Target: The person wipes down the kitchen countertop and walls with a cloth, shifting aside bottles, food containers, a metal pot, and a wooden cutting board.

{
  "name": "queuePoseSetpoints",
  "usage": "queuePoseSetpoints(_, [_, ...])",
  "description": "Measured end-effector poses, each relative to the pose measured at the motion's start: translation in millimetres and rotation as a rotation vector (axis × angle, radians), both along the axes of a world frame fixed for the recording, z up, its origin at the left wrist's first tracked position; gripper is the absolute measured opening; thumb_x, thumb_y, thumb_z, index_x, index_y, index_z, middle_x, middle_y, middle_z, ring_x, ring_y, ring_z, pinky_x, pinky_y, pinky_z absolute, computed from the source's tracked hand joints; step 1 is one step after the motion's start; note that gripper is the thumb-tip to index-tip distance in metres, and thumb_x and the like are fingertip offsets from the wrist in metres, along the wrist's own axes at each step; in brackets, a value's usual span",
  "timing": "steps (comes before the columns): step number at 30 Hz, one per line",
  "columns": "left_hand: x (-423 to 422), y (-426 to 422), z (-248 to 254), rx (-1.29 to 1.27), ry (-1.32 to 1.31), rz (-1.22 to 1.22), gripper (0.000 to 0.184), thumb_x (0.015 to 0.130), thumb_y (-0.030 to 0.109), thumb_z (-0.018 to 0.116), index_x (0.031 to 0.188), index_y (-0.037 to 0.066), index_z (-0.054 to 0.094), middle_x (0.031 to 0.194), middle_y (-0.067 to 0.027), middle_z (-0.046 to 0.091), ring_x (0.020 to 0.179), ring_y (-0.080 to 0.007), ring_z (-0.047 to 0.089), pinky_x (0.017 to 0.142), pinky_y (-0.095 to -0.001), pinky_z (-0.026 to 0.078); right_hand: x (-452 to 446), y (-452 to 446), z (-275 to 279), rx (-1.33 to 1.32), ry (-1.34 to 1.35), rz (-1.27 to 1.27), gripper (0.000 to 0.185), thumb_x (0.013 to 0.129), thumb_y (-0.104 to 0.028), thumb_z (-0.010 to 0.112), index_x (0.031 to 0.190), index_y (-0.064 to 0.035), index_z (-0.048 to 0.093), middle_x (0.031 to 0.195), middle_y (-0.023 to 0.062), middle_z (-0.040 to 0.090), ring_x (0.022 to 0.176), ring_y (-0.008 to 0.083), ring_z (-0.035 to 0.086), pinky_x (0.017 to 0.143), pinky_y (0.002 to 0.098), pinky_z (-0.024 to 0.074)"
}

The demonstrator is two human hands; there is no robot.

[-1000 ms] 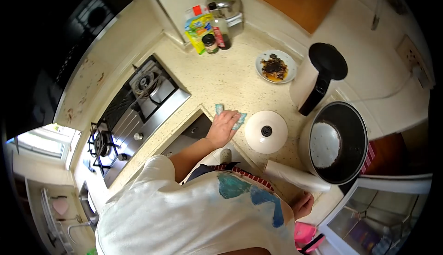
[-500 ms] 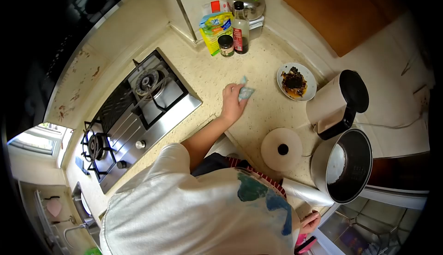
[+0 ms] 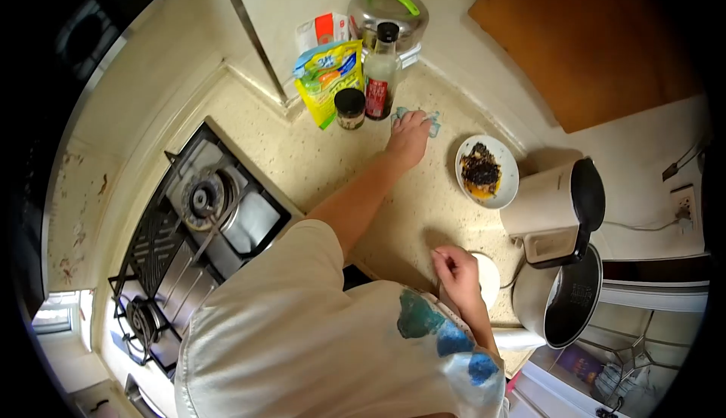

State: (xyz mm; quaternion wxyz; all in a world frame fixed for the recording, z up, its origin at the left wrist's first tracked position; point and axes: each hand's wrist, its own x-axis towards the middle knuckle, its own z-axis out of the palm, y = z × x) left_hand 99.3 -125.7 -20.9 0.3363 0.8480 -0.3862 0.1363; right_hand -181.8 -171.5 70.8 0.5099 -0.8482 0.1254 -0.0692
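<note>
My left hand (image 3: 409, 140) presses a light blue patterned cloth (image 3: 433, 122) onto the countertop, its fingers on the cloth. Just left of it stand a dark-capped glass bottle (image 3: 380, 78), a small black-lidded jar (image 3: 349, 109) and a yellow packet (image 3: 327, 78). My right hand (image 3: 457, 269) is raised over the counter with curled fingers; whether it holds anything is too small to tell. It partly hides the round white lid (image 3: 488, 280). A white plate of dark food in orange liquid (image 3: 481, 170) sits to the right of the cloth.
At the left is a gas stove (image 3: 208, 199). On the right stand a white kettle-like jug with a black lid (image 3: 544, 200) and a large pot (image 3: 537, 297). A metal dome with a green handle (image 3: 388, 13) and a brown board (image 3: 582, 47) are at the back.
The left hand and cloth have moved back across the counter to beside the bottle. The right hand has risen from low at the right to above the white lid. The view has shifted.
</note>
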Motion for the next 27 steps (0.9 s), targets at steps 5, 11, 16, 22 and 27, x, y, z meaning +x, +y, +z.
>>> queuePoseSetpoints(5, [-1, -7, -7, 0.058, 0.005, -0.259, 0.036, 0.076, -0.003, 0.053, 0.109, 0.005, 0.062, 0.12, -0.01, 0.053, 0.115, -0.0299, 0.046, 0.096, -0.044, 0.036, 62, 2, -34, -0.377, 0.024, -0.014, 0.011, 0.084, -0.013, 0.065, 0.084, -0.0029, 0.061, 0.075, 0.0138, 0.061, 0.065, 0.03, 0.06, 0.058, 0.0371, 0.0482])
queuePoseSetpoints(11, [-4, 6, 15, 0.078, 0.007, -0.353, 0.027, 0.079, 0.004, 0.055, 0.105, 0.008, 0.063, 0.122, -0.0083, 0.053, 0.121, -0.0254, 0.043, 0.1, -0.0397, 0.034, 86, 5, -61, -0.681, -0.176, -0.139, 0.01, 0.08, -0.012, 0.063, 0.08, -0.007, 0.055, 0.076, 0.0112, 0.057, 0.07, 0.0306, 0.056, 0.061, 0.0399, 0.0471])
queuePoseSetpoints(16, [67, -57, 11, 0.079, 0.098, 0.119, 0.025, 0.082, 0.006, 0.053, 0.106, 0.006, 0.062, 0.121, -0.0088, 0.054, 0.117, -0.0249, 0.045, 0.099, -0.04, 0.035, 90, 3, -66, -0.715, -0.173, -0.109, 0.009, 0.077, -0.01, 0.061, 0.082, -0.007, 0.053, 0.076, 0.0115, 0.057, 0.07, 0.0318, 0.056, 0.062, 0.0406, 0.0481])
queuePoseSetpoints(22, [54, -72, 0, 0.084, -0.016, 0.213, 0.019, 0.081, 0.008, 0.051, 0.098, 0.005, 0.06, 0.108, -0.0094, 0.054, 0.108, -0.0275, 0.048, 0.09, -0.0428, 0.039, 91, 2, -63, -0.699, -0.076, -0.102, 0.011, 0.076, -0.014, 0.061, 0.081, -0.0083, 0.053, 0.078, 0.0097, 0.055, 0.071, 0.0297, 0.054, 0.063, 0.0396, 0.0469])
queuePoseSetpoints(27, [23, -55, 21, 0.117, 0.134, -0.118, 0.025, 0.081, 0.003, 0.054, 0.105, 0.004, 0.059, 0.106, -0.0148, 0.053, 0.109, -0.0313, 0.048, 0.097, -0.0431, 0.037, 86, -1, -83, -0.765, -0.142, -0.074, 0.011, 0.077, -0.013, 0.061, 0.08, -0.0072, 0.052, 0.078, 0.0109, 0.054, 0.071, 0.0307, 0.054, 0.064, 0.0401, 0.0466])
